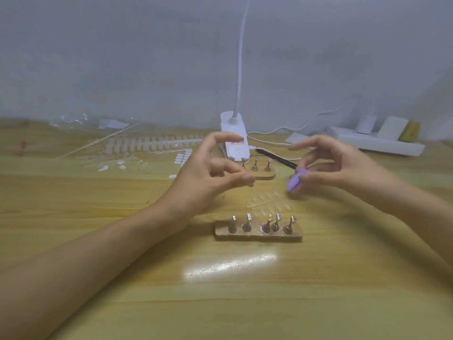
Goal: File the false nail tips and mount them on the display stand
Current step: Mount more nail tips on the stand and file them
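While both hands are raised over the wooden bench, the right hand grips a small purple file block between the thumb and the bent fingers, and its index finger is stretched out above the block toward 9 o'clock. The left hand is at 9 o'clock from the block and apart from it. Its fingers are curled and the thumb reaches toward the middle fingers, but this part is blurred, so I cannot tell if something small is pinched there.

The display stand lies on the bench at 6 o'clock from the hands. It is a low brown bar with five metal holders standing in a row. At 12 o'clock from it, between the stand and the hands, some clear nail tips lie loose on the wood. A second stand with three holders is further at 12 o'clock, partly behind the left thumb.

Behind this one stands a white lamp base, and its thin neck goes up along the wall. A black pen lies at 3 o'clock from the lamp base. Long strips of nail tips lie at 10 o'clock from the left hand, beside a clear plastic bag. A white power strip is at 1 o'clock from the right hand, near the wall.
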